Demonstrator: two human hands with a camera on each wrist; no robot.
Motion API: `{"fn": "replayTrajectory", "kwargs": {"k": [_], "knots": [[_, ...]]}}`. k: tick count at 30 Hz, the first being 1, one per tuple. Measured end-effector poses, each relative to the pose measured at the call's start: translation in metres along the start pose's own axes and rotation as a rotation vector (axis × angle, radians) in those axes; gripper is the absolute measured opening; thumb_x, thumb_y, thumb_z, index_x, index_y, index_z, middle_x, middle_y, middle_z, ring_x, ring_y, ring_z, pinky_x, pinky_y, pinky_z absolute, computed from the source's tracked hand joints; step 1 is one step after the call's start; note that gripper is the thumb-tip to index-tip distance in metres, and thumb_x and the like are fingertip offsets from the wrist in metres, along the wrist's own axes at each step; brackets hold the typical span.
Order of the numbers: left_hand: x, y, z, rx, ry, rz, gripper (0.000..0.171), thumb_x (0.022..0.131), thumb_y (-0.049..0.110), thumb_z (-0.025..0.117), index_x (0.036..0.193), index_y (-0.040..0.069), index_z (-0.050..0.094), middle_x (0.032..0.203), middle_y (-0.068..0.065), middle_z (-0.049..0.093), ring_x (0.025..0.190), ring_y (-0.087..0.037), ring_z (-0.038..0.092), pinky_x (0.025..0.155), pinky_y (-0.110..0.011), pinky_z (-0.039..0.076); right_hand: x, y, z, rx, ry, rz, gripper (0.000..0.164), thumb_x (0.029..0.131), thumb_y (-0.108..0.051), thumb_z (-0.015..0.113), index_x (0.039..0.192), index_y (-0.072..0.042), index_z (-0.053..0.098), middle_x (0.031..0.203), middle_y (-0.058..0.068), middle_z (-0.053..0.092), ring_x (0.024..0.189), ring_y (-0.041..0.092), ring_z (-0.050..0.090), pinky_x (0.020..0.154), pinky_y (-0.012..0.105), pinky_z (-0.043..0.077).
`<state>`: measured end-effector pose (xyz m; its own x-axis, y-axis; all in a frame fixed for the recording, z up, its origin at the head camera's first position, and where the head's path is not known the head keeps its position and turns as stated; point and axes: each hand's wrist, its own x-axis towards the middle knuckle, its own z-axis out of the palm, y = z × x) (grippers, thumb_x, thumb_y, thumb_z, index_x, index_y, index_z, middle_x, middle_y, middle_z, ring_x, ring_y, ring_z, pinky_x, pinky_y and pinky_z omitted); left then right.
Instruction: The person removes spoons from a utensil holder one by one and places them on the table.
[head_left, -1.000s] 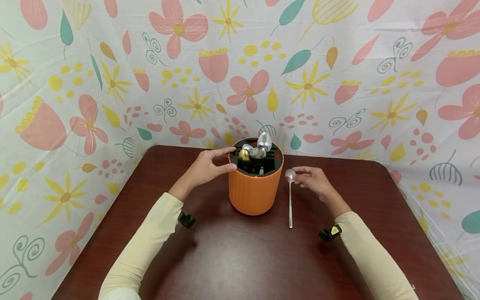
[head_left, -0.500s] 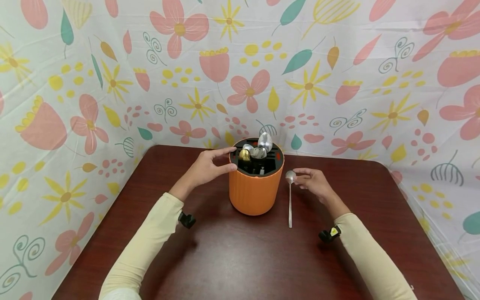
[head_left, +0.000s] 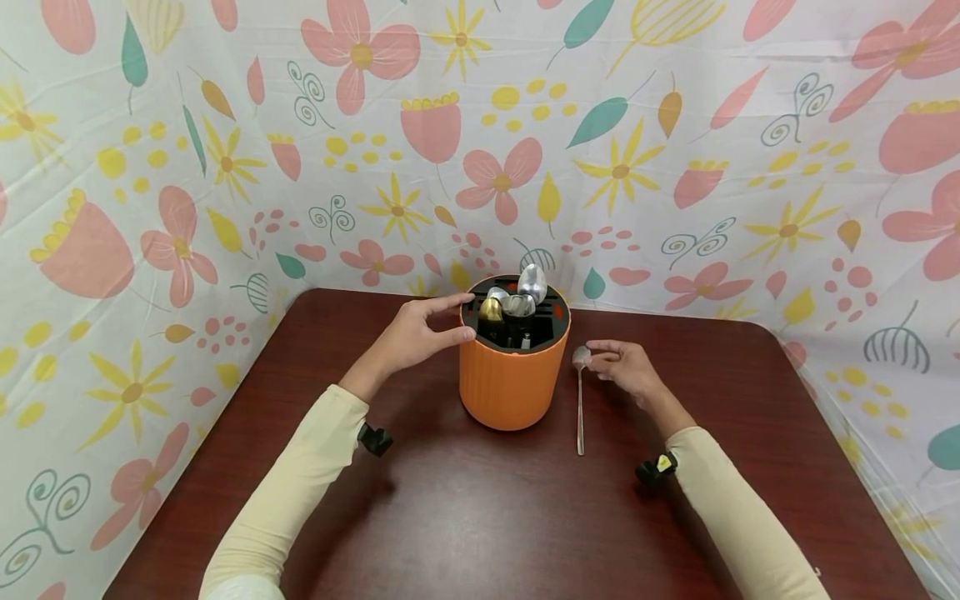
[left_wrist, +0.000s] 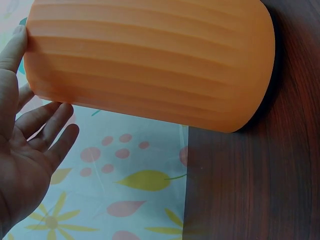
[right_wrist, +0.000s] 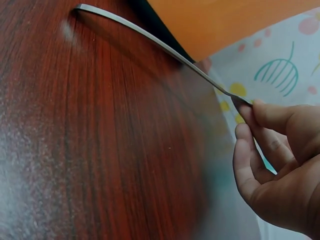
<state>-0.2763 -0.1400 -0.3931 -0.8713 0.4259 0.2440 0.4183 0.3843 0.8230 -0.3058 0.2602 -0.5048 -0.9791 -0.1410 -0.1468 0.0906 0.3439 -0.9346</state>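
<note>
An orange utensil holder [head_left: 510, 387] with a slotted black top stands upright on the table. My left hand [head_left: 411, 336] rests against its left side near the rim, thumb and fingers extended; in the left wrist view the fingertips touch the ribbed wall. Just right of the holder, my right hand [head_left: 628, 367] pinches a silver spoon [head_left: 580, 408] by its bowl between thumb and fingers. The spoon slants: its bowl is raised and the handle's end [right_wrist: 80, 8] is down at the tabletop, pointing toward me.
Several spoons, one gold [head_left: 491, 310] and others silver [head_left: 532, 283], stand bowl-up in the holder. The dark reddish wooden table [head_left: 465, 517] meets a flowered cloth backdrop [head_left: 300, 167] behind and at the sides.
My right hand and the spoon's bowl have come down slightly, while the handle's end stays in place. The left hand keeps its spot on the holder.
</note>
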Motion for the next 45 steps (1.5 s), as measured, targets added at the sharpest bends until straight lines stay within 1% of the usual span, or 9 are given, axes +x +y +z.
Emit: {"fn": "replayTrajectory", "kwargs": {"k": [5,13,15,21,27,32,35,39,45], "knots": [[-0.001,0.0,0.0,-0.004,-0.002,0.009,0.055,0.09,0.043,0.079,0.142,0.034,0.061,0.148,0.008,0.056,0.139,-0.014,0.049,0.108,-0.057,0.045,0.004,0.004,0.001,0.0,-0.01,0.006,0.046,0.1,-0.012,0.068,0.141,0.005,0.057,0.12,0.02,0.072,0.095,0.008,0.068,0.08,0.026,0.06],[-0.002,0.001,0.001,-0.004,-0.007,0.011,0.058,0.089,0.049,0.078,0.143,0.036,0.06,0.148,0.009,0.056,0.138,-0.015,0.05,0.103,-0.054,0.049,0.007,0.008,0.004,0.001,-0.016,0.006,0.045,0.099,-0.011,0.067,0.14,0.006,0.058,0.119,0.021,0.072,0.098,0.013,0.07,0.079,0.027,0.06],[-0.002,0.001,0.001,-0.006,-0.008,0.01,0.058,0.089,0.049,0.078,0.143,0.036,0.06,0.148,0.008,0.056,0.137,-0.016,0.051,0.103,-0.055,0.049,0.007,0.009,0.004,-0.005,-0.017,0.005,0.046,0.1,-0.012,0.067,0.14,0.007,0.057,0.12,0.022,0.072,0.098,0.013,0.07,0.079,0.027,0.06],[-0.002,0.001,0.002,-0.007,-0.007,0.002,0.057,0.09,0.046,0.078,0.143,0.036,0.06,0.147,0.008,0.057,0.135,-0.015,0.053,0.104,-0.051,0.049,0.006,0.014,0.006,-0.021,-0.003,0.008,0.045,0.1,-0.011,0.067,0.14,0.007,0.058,0.121,0.023,0.071,0.097,0.013,0.07,0.08,0.028,0.061],[-0.001,0.001,0.002,-0.016,-0.005,0.006,0.056,0.091,0.044,0.078,0.143,0.036,0.06,0.147,0.007,0.057,0.136,-0.016,0.052,0.105,-0.057,0.047,0.007,0.014,0.008,-0.021,0.009,0.01,0.044,0.099,-0.01,0.068,0.138,0.006,0.059,0.122,0.026,0.07,0.097,0.013,0.07,0.079,0.028,0.061],[0.0,0.002,0.002,-0.018,-0.004,0.014,0.056,0.091,0.043,0.078,0.143,0.035,0.06,0.148,0.006,0.057,0.137,-0.021,0.052,0.103,-0.057,0.049,0.008,0.014,0.008,-0.038,0.02,0.004,0.043,0.098,-0.011,0.069,0.137,0.007,0.06,0.121,0.025,0.07,0.095,0.011,0.071,0.077,0.027,0.061],[0.0,0.001,0.002,-0.024,-0.005,0.015,0.055,0.091,0.042,0.078,0.143,0.035,0.06,0.148,0.005,0.057,0.137,-0.024,0.052,0.103,-0.058,0.048,0.007,0.014,0.007,-0.07,0.023,-0.001,0.045,0.098,-0.013,0.071,0.137,0.007,0.061,0.122,0.025,0.07,0.094,0.009,0.071,0.076,0.026,0.06],[0.0,0.001,0.002,-0.022,-0.003,0.017,0.056,0.092,0.042,0.078,0.144,0.034,0.06,0.148,0.005,0.056,0.137,-0.021,0.052,0.104,-0.058,0.047,0.005,0.014,0.004,-0.149,0.032,-0.009,0.045,0.096,-0.017,0.074,0.134,0.005,0.063,0.121,0.023,0.071,0.091,0.01,0.07,0.073,0.024,0.059],[-0.002,0.003,0.001,-0.009,-0.001,0.013,0.056,0.091,0.042,0.078,0.144,0.034,0.06,0.147,0.005,0.057,0.134,-0.018,0.054,0.104,-0.053,0.049,0.0,0.01,0.0,-0.297,0.028,-0.038,0.046,0.096,-0.025,0.074,0.132,0.003,0.066,0.114,0.021,0.074,0.094,0.022,0.073,0.071,0.028,0.058]]}}
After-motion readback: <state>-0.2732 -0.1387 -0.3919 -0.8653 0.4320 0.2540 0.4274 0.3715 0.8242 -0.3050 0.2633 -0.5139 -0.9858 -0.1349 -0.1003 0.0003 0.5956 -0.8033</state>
